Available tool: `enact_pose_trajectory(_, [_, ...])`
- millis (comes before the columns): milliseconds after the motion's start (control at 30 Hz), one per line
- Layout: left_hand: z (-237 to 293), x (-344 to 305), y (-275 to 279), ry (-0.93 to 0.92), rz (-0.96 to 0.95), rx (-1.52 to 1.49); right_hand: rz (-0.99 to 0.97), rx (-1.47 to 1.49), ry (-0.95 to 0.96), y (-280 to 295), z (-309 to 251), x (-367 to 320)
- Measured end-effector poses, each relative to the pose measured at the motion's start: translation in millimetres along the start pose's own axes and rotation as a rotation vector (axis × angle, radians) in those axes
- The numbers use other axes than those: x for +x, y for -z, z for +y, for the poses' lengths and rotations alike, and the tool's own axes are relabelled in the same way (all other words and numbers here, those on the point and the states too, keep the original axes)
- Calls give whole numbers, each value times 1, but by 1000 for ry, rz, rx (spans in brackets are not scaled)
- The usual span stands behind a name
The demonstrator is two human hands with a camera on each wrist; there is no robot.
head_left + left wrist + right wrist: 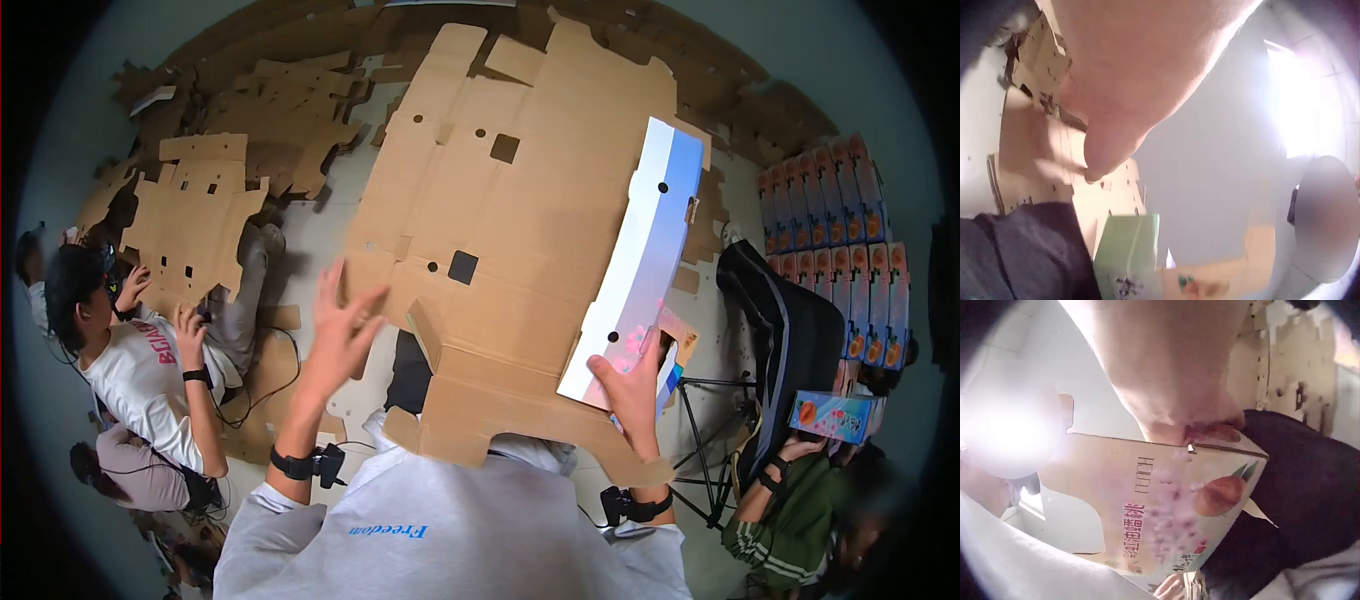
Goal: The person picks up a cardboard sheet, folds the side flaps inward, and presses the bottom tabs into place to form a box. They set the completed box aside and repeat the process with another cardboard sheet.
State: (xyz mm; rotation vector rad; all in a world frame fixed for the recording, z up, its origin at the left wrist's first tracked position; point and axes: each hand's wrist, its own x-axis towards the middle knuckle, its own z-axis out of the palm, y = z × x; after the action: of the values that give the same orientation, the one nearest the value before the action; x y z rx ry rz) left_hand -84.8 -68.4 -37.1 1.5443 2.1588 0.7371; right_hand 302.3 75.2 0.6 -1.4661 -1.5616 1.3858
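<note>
"Where did we find the large brown cardboard sheet with cut-out holes [550, 215]?"

"We found it in the middle of the scene, its near end by the wearer's light grey shirt [450, 530]. Along its right side stood a long white and lilac-blue printed cardboard flap [632, 265], folded up."

"And the hands?"

"We saw the bare right hand [630, 388] pinching the near end of that flap, thumb on the white face. The bare left hand [345, 325] was released — fingers spread, holding nothing, just beside the sheet's left edge."

"Did the right wrist view tell us more?"

"We saw a pinkish cardboard panel printed with a peach [1147, 506] there; its edge hid the fingertips in part."

"What else did we notice?"

"On the left, a person in a white T-shirt [145, 385] had a smaller brown cardboard sheet [205, 215] in front of them, and flat brown cardboard pieces [290, 105] lay piled farther off. On the right we saw stacked red and blue printed boxes [830, 235] — and, nearer, a person in a green garment [795, 510] with a small blue printed box [830, 416] in hand."
</note>
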Motion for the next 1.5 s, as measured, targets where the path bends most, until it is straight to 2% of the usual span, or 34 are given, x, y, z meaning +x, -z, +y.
enact_pose_trajectory(33, [-14,-2,7,111,47,-50,15,6,15,-2,3,-2])
enact_pose_trajectory(100, [-59,-7,25,328,-183,-378,43,17,51,-3,7,-3])
enact_pose_trajectory(133, [-62,-6,32,438,-298,-541,30,34,44,0,8,-2])
enact_pose_trajectory(167, [-58,-11,37,362,-260,-619,16,51,36,3,8,-2])
enact_pose_trajectory(233, [-20,-11,69,353,-377,-683,-3,72,34,7,8,-1])
enact_pose_trajectory(333, [-13,-22,71,455,-348,-1401,-5,67,46,5,4,2])
enact_pose_trajectory(433, [27,-21,78,313,-286,-889,17,30,34,0,-2,0])
enact_pose_trajectory(467, [33,-20,61,241,-170,-901,22,18,40,-1,-2,-1])
enact_pose_trajectory(567, [51,-16,66,-24,-157,-143,26,-16,33,2,-3,-2])
enact_pose_trajectory(700, [55,-11,83,-192,-251,136,25,-9,2,8,-2,-4])
enact_pose_trajectory(800, [23,-10,81,-311,-190,-4,-6,71,18,9,-4,-3])
enact_pose_trajectory(900, [-1,-12,48,-44,59,-602,-33,79,31,12,-4,-4])
enact_pose_trajectory(933, [-1,-11,40,-86,170,-571,-34,109,25,10,-5,-6])
enact_pose_trajectory(967, [2,-12,40,-233,159,-378,-30,139,19,9,-7,-6])
enact_pose_trajectory(1033, [42,-12,53,-514,136,9,-27,138,5,14,-7,-8])
enact_pose_trajectory(1067, [62,-10,49,-635,156,81,-32,107,3,17,-5,-7])
enact_pose_trajectory(1133, [83,-8,30,-769,191,-64,-56,34,16,18,-2,-3])
enact_pose_trajectory(1233, [110,6,23,-1029,-5,55,-80,-26,32,16,1,-2])
enact_pose_trajectory(1300, [120,15,10,-1148,-3,194,-91,19,25,15,-7,-1])
enact_pose_trajectory(1400, [141,20,-18,-1326,-9,402,-72,-39,127,17,6,0])
enact_pose_trajectory(1433, [145,21,-31,-1383,1,467,-70,-47,97,19,3,-1])
enact_pose_trajectory(1500, [156,24,-46,-1411,-160,545,-78,-59,39,19,-7,-2])
